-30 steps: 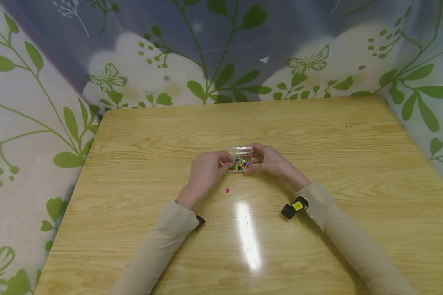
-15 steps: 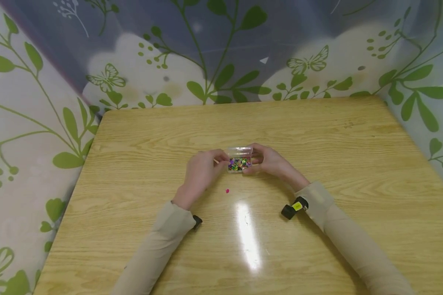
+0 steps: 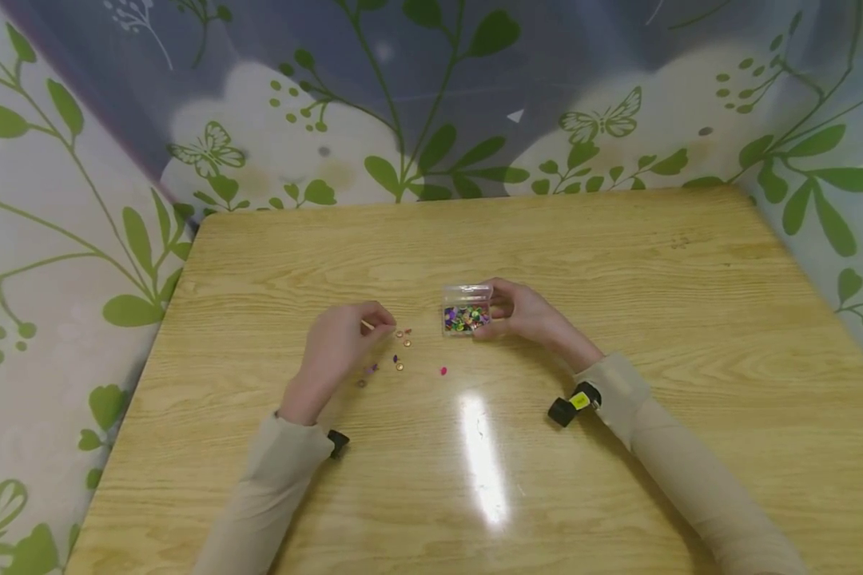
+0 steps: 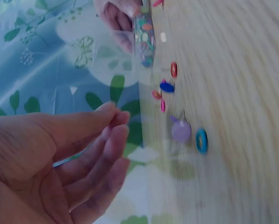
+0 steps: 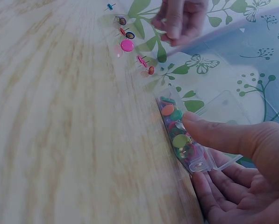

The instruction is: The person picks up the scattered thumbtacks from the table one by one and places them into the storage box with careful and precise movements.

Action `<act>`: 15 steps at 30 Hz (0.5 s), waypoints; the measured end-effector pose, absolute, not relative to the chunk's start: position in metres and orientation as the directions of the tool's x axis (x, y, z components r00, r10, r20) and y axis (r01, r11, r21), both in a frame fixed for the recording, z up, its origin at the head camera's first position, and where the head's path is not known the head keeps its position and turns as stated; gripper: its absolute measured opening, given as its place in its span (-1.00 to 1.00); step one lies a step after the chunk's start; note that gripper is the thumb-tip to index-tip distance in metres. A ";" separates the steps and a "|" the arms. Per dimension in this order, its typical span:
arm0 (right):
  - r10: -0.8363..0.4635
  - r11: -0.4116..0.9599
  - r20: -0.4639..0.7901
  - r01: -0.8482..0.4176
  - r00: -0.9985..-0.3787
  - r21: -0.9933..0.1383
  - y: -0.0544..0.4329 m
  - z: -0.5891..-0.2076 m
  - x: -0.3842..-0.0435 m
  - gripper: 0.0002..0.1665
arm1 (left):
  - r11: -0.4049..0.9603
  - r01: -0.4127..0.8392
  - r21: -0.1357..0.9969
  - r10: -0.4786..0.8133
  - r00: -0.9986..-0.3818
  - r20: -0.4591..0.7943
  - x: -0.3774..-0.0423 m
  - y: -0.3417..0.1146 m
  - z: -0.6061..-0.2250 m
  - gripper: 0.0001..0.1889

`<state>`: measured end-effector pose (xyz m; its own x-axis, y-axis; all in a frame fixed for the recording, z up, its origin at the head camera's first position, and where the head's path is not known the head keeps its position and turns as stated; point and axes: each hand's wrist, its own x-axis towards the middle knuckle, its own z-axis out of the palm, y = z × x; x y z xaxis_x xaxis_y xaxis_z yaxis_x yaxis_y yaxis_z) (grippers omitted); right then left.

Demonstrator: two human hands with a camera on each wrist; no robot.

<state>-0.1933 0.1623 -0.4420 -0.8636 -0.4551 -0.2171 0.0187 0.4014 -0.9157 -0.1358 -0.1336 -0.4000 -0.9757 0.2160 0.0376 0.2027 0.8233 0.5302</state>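
Observation:
In the head view, my right hand (image 3: pixel 528 314) holds a small clear plastic box (image 3: pixel 466 319) full of multicoloured thumbtacks, its lid raised. The right wrist view shows the thumb over the near end of the box (image 5: pixel 181 135) and the fingers beside and below it. My left hand (image 3: pixel 338 339) hovers left of the box, near several loose thumbtacks (image 3: pixel 399 367) on the table. Its thumb and index fingertips meet in the left wrist view (image 4: pixel 83 154); whether a tack sits between them is hidden. Purple and teal tacks (image 4: pixel 202 141) lie nearest that camera.
A pink thumbtack (image 3: pixel 443 370) lies apart on the wood-grain table (image 3: pixel 582 239), in front of the box. Leaf-patterned walls (image 3: pixel 446 96) border the table's back and sides. Each wrist carries a black camera strap (image 3: pixel 575 404).
My left hand has moved left from the box's edge, uncovering several loose tacks on the table. The right hand and the box have stayed in place.

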 end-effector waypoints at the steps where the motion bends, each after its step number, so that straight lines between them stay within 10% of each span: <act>1: -0.454 0.405 -0.215 0.015 -0.865 -0.914 0.163 -0.442 -0.194 -0.18 | 0.821 0.204 0.533 0.225 -0.974 0.027 -0.134 -0.137 -0.400 -0.92; 15: -0.441 0.438 -0.227 0.012 -0.868 -0.899 0.163 -0.442 -0.194 -0.13 | 0.838 0.161 0.522 0.267 -0.954 -0.134 -0.108 -0.173 -0.411 -0.84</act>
